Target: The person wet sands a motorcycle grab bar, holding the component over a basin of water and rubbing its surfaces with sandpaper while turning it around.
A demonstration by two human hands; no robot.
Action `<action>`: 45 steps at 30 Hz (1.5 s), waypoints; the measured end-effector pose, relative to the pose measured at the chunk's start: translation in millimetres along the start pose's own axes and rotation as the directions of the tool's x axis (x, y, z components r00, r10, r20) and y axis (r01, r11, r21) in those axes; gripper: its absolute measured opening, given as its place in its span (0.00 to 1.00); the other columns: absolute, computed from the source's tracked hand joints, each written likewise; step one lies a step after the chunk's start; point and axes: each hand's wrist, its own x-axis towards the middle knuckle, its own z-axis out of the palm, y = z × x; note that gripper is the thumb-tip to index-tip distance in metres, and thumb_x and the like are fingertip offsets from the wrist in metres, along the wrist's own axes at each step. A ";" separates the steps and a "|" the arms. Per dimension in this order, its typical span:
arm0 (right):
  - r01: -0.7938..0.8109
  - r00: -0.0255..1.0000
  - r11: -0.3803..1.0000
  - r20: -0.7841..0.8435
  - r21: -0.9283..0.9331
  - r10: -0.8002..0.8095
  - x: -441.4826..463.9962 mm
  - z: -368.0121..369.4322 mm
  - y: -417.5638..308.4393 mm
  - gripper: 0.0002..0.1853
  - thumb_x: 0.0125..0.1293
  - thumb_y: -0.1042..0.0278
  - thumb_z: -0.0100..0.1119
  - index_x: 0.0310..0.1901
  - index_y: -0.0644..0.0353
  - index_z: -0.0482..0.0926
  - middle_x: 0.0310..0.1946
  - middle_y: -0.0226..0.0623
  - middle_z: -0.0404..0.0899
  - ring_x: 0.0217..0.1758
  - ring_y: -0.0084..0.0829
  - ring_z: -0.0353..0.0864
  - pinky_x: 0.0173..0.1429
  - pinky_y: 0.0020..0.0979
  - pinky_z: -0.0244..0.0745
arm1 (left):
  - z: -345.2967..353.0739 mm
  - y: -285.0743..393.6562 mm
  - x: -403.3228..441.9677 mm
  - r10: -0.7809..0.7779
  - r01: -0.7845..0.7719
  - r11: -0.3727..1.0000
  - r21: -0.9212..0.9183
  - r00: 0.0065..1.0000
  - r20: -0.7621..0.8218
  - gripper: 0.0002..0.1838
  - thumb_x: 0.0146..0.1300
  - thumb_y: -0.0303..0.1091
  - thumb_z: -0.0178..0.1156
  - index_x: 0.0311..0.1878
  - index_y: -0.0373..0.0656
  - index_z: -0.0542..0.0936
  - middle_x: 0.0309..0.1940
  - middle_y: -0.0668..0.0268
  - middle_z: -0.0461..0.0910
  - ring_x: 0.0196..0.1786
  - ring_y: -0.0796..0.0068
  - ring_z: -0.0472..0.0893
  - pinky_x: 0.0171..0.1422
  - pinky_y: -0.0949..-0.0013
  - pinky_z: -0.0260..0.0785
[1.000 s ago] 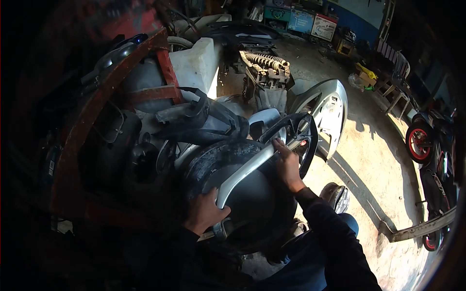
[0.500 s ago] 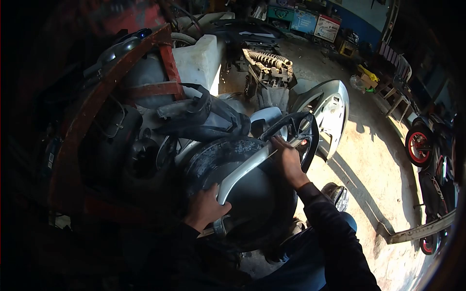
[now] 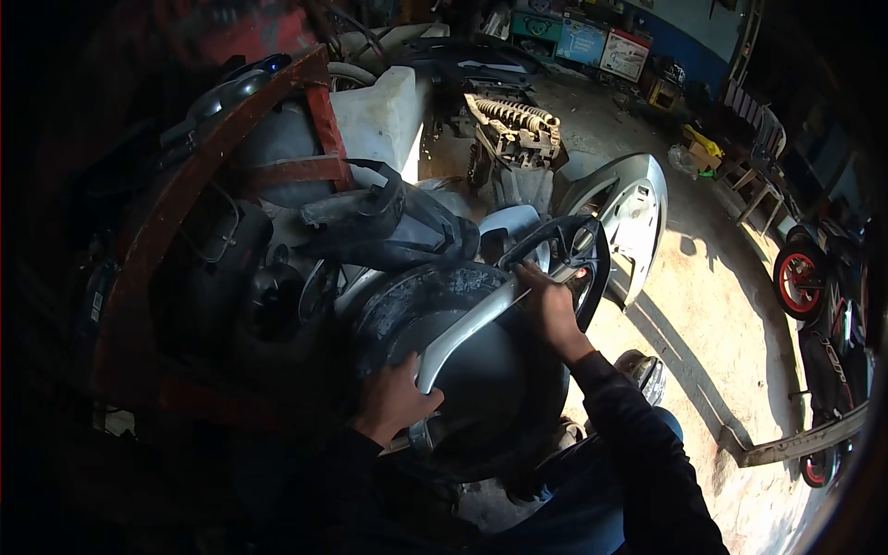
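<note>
A silver, curved strip of motorcycle body trim (image 3: 464,335) lies slantwise between my hands, above a round black tub (image 3: 407,294) whose dark inside looks like water. My left hand (image 3: 398,402) is closed around its lower end, with the thumb pointing right. At the upper end, my right hand (image 3: 551,310) wraps its fingers over the strip; part of the grip is hidden. Just beyond that hand, a black looped plastic part (image 3: 592,242) leans at the tub's right rim. Below my left hand is a small greyish piece (image 3: 422,435), too dark to name.
Black motorcycle plastics (image 3: 421,227) are piled behind the tub. A red frame (image 3: 213,120) stands at left. A silver fairing panel (image 3: 638,217) rests on the floor by a coil-spring shock absorber (image 3: 513,113). At right are a motorcycle wheel (image 3: 799,280) and a long bar (image 3: 805,442).
Almost nothing differs. Both hands keep their hold on the silver trim strip, and the whole view has shifted very slightly.
</note>
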 end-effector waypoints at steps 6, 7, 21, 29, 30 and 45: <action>-0.231 0.973 0.948 0.034 0.220 0.230 8.0 -2.4 21.3 0.25 0.59 0.83 0.41 0.56 0.64 0.81 0.52 0.54 0.82 0.56 0.45 0.83 0.63 0.35 0.74 | 0.4 -2.1 1.2 0.027 -0.026 0.998 0.064 1.000 -0.006 0.32 0.48 0.49 0.67 0.53 0.37 0.75 0.34 0.49 0.85 0.38 0.47 0.86 0.47 0.51 0.78; -0.309 0.951 0.911 0.092 0.273 0.295 10.1 -3.8 25.4 0.25 0.59 0.82 0.41 0.56 0.63 0.81 0.50 0.54 0.83 0.54 0.44 0.84 0.62 0.34 0.75 | 0.1 -2.3 0.4 0.042 -0.041 0.998 0.055 0.999 -0.010 0.32 0.48 0.48 0.67 0.52 0.37 0.76 0.33 0.49 0.85 0.38 0.47 0.86 0.47 0.50 0.78; -0.027 1.000 0.989 -0.003 0.144 0.027 -2.4 -6.2 8.4 0.27 0.55 0.84 0.46 0.58 0.66 0.78 0.58 0.55 0.77 0.62 0.48 0.77 0.68 0.39 0.72 | 1.6 -1.5 -1.3 -0.015 0.015 1.000 -0.010 1.000 0.008 0.29 0.46 0.48 0.69 0.47 0.38 0.77 0.34 0.49 0.84 0.39 0.44 0.83 0.48 0.48 0.75; 0.395 0.918 0.914 0.074 -0.091 -0.389 -33.9 13.9 -66.1 0.24 0.57 0.78 0.52 0.58 0.66 0.77 0.59 0.49 0.77 0.68 0.44 0.72 0.73 0.43 0.65 | -4.4 3.1 -2.2 -0.001 0.000 0.997 0.071 1.000 0.018 0.32 0.51 0.48 0.65 0.55 0.36 0.75 0.38 0.45 0.84 0.44 0.45 0.85 0.53 0.50 0.77; 0.323 0.946 0.942 0.059 -0.089 -0.318 -26.3 8.9 -62.0 0.24 0.58 0.77 0.52 0.58 0.66 0.77 0.59 0.50 0.77 0.68 0.44 0.72 0.72 0.43 0.65 | -4.2 3.4 -2.1 -0.009 0.008 0.997 0.073 1.000 0.024 0.32 0.51 0.48 0.65 0.55 0.36 0.75 0.38 0.45 0.84 0.44 0.45 0.85 0.53 0.50 0.77; 0.505 0.843 0.862 0.238 -0.043 -0.482 -53.4 30.7 -129.4 0.24 0.59 0.73 0.52 0.58 0.71 0.76 0.60 0.58 0.74 0.68 0.50 0.72 0.73 0.44 0.63 | -0.1 -0.3 4.5 -0.033 0.033 0.999 -0.002 0.998 0.052 0.30 0.49 0.50 0.65 0.48 0.34 0.76 0.38 0.42 0.82 0.45 0.42 0.82 0.51 0.48 0.75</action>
